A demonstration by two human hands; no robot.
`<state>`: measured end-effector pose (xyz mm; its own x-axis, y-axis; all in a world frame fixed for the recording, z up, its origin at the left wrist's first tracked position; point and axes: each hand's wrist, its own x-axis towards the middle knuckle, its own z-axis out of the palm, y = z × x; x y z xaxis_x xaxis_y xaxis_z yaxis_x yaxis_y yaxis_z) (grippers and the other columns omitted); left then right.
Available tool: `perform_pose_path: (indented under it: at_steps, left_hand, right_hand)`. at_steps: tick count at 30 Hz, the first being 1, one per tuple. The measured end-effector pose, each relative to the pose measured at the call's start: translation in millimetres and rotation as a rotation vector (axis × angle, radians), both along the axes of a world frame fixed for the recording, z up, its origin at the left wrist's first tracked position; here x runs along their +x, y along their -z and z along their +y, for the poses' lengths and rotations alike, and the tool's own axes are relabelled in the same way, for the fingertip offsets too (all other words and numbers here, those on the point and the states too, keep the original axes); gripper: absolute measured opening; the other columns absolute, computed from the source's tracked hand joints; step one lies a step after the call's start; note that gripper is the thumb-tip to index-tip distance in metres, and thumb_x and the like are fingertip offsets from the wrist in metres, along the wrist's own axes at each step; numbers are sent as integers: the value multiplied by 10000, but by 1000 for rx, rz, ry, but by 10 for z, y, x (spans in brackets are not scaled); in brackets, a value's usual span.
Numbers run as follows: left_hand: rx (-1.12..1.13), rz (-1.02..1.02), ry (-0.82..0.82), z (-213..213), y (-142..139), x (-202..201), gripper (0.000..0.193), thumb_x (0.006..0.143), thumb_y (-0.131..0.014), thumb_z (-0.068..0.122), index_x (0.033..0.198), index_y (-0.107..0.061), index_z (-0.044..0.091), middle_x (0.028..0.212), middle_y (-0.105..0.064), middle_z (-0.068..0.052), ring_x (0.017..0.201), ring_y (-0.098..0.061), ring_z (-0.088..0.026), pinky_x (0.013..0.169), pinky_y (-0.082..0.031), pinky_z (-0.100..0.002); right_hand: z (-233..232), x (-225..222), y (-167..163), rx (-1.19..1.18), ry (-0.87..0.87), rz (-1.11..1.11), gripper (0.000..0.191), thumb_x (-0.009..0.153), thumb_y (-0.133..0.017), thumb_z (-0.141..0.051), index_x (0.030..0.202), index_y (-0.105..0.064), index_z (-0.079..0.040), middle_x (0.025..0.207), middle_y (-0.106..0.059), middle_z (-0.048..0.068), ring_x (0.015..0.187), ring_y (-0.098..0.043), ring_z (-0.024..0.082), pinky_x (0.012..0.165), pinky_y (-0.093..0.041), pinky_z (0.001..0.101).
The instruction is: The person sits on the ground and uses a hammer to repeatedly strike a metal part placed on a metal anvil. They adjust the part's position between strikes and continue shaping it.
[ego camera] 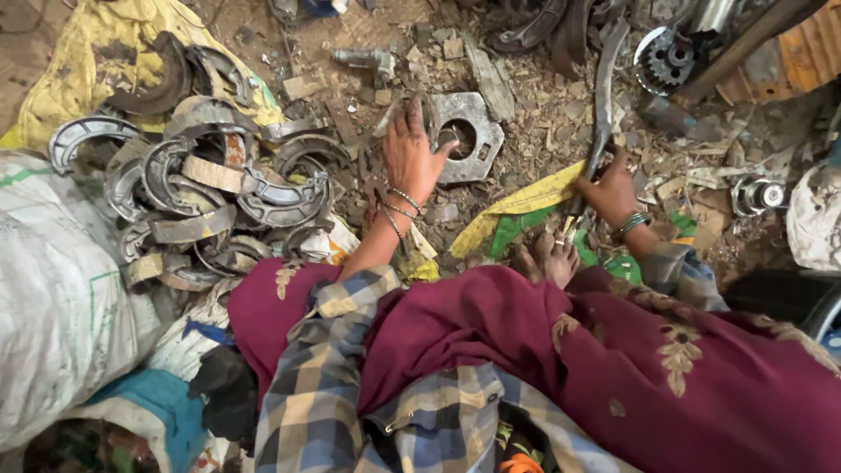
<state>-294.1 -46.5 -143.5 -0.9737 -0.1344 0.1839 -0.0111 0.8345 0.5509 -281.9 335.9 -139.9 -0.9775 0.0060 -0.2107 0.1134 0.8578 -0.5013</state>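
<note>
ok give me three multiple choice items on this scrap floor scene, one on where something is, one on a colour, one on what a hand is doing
1. Where does the pile of curved metal shoes lie relative to the left hand?
A. to its left
B. to its right
C. under the foot

2. What colour is the draped cloth over the person's lap?
A. white
B. maroon
C. black

3. What is the right hand doing?
A. resting flat and empty on the lap
B. gripping a long dark curved metal bar
C. holding a cup

Answers
1. A: the heap sits at the picture's left, beside the white sack.
2. B: the fabric is deep maroon with pale embroidered motifs.
3. B: its fingers close around the lower end of the bar, which runs up over the debris, while the left hand rests on a flat metal plate with a round hole.
</note>
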Motion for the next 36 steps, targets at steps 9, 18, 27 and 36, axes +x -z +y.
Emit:
perform_pose_path:
  at_steps: [9,18,27,36]
  left_hand:
    - [76,16,-8,-109,22,-17,477,920,-814,288,1285,-617,52,1233,-677,-211,1181,-636,-384,1142,-458,-480]
    - [382,-73,254,338,-151,296,550,977,-698,195,1481,-513,74,1303,-640,-248,1173,-620,-432,1018,-502,-475]
    - [12,22,233,336,50,352,675,878,-744,267,1452,-522,-9,1380,-576,-270,1192,-603,-389,1001,-516,-427]
    - [186,-16,235,299,-105,392,580,924,-754,236,1432,-559,35,1268,-623,-212,1175,-605,-398,999,-521,-436]
  right_hand:
    - [221,-210,20,-594,496,-278,262,926,-611,-101,1156,-513,-23,763,-583,6,595,-564,180,511,-485,338]
    - [23,444,-136,-703,525,-142,239,1062,-645,-267,987,-526,-74,677,-549,-14,501,-520,110,437,-440,288]
    - [-362,579,-713,-440,-27,57,202,1078,-598,-190,1130,-532,-7,725,-643,51,561,-601,142,502,-486,318]
    - [-550,554,-115,83,-335,-184,366,1013,-594,-205,1229,-468,62,669,-629,149,490,-599,275,465,-514,457]
